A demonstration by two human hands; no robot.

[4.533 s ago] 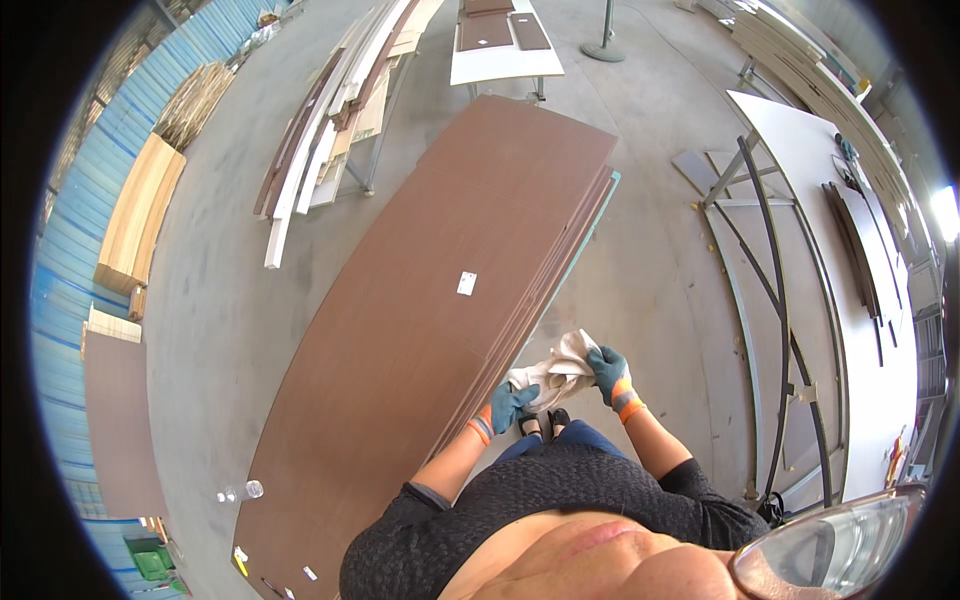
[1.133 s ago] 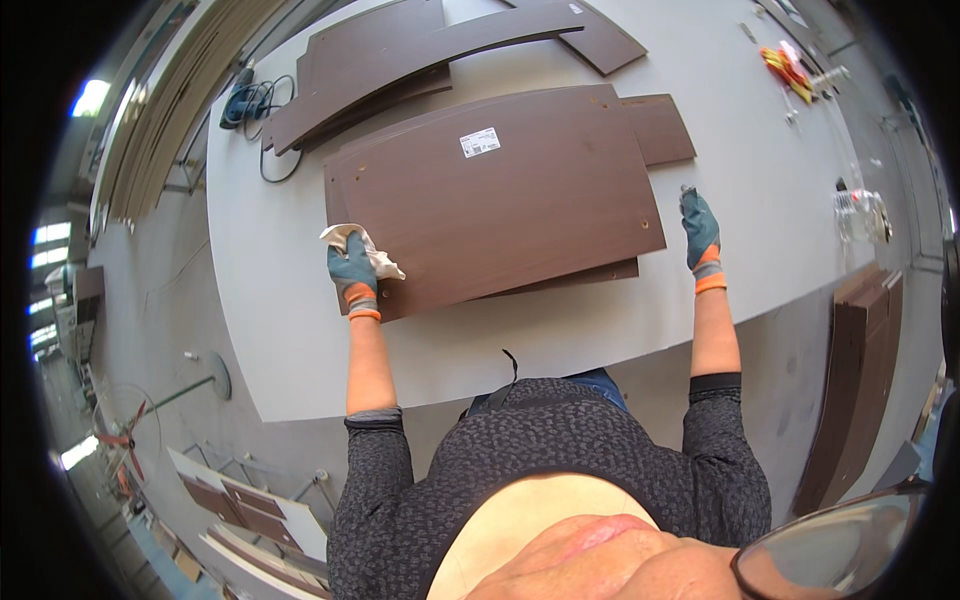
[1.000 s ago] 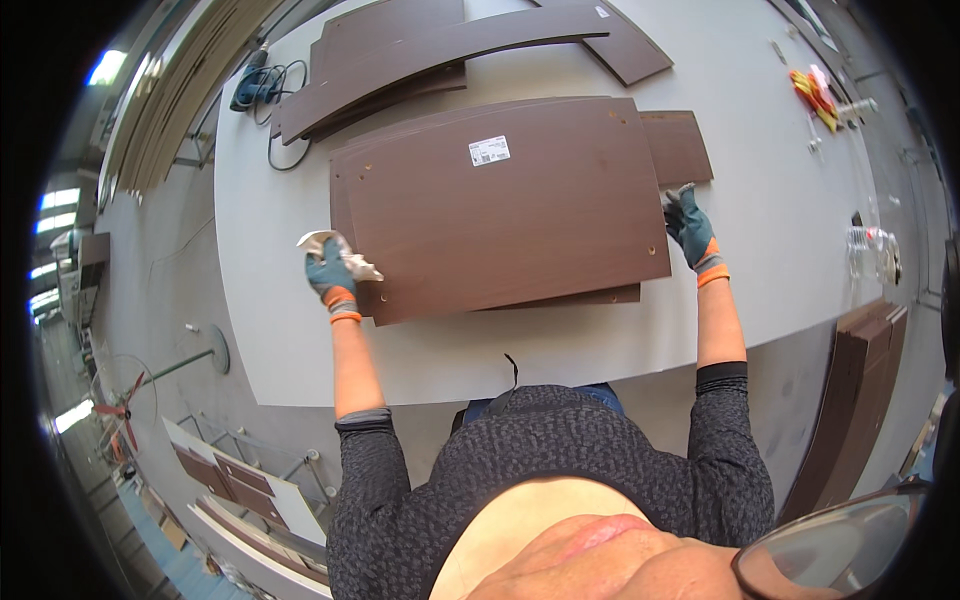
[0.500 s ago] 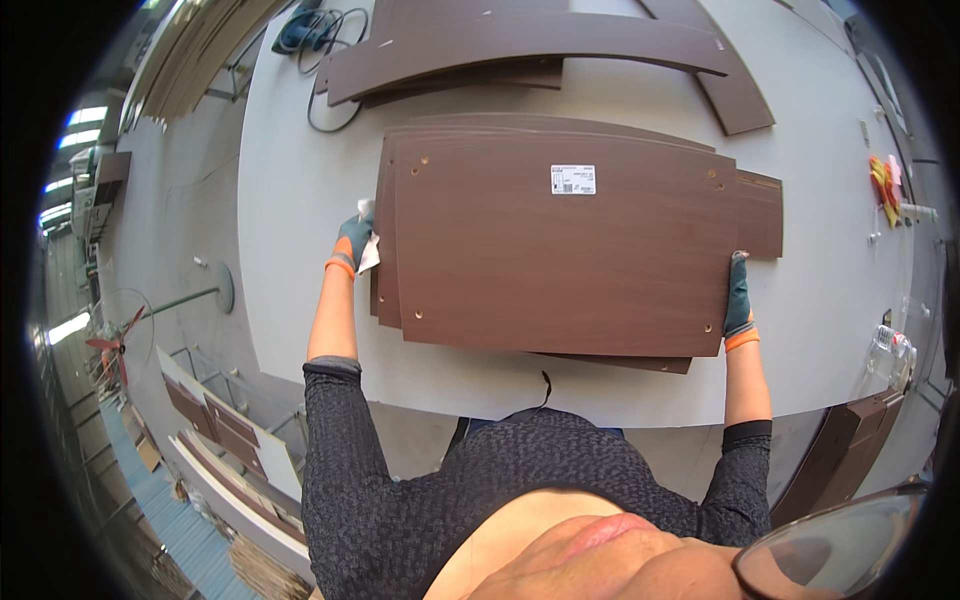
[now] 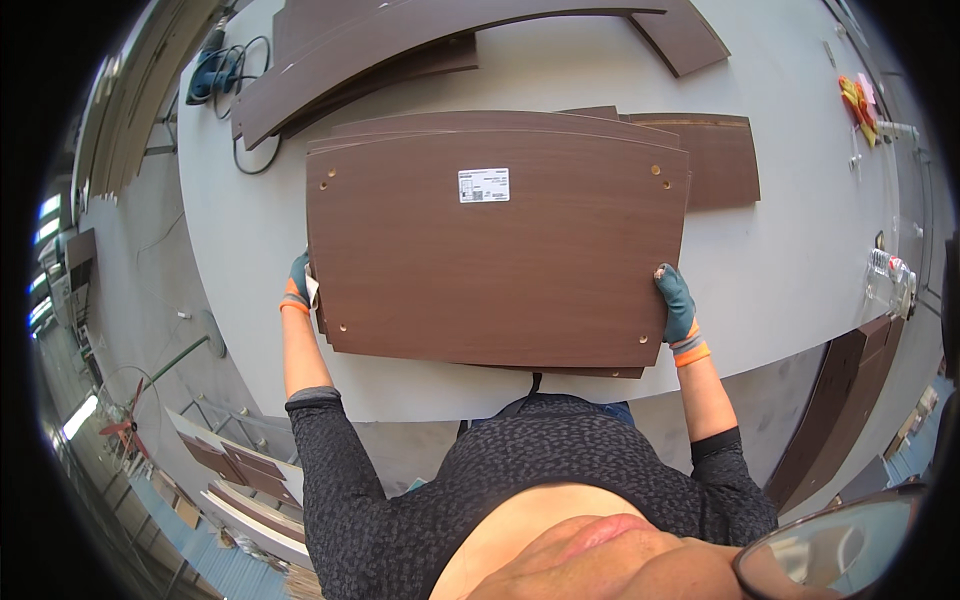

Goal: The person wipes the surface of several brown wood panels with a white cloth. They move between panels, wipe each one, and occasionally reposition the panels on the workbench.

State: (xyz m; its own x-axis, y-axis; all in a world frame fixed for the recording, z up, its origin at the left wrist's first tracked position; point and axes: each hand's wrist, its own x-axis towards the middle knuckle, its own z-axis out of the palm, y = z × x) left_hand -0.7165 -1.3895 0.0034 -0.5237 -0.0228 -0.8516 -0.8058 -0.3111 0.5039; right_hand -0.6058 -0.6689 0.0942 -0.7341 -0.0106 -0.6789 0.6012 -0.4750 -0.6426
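Observation:
A brown wood-look panel (image 5: pixel 490 270) with a white printed label (image 5: pixel 484 185) and drilled holes near its corners lies on top of a stack of similar panels. My left hand (image 5: pixel 299 278), in a grey-green glove with an orange cuff, is closed at the stack's left edge. A crumpled white cloth or paper (image 5: pixel 312 290) shows between that glove and the panels; its fingertips are hidden. At the right edge, my right hand (image 5: pixel 677 302), gloved alike, grips the top panel with the thumb on its face and the fingers out of sight below.
Beyond the stack lie a long curved brown panel (image 5: pixel 430 50) and other boards. Another brown board (image 5: pixel 715 160) sticks out behind at the right. A blue corded power tool (image 5: pixel 213 75) rests at the far left. Clear plastic bottles (image 5: pixel 888 283) stand near the table's right edge.
The whole view has shifted, table and all. The panels' left edges lie closer together than before. My left hand has come in against them, and my right hand remains on the right edge.

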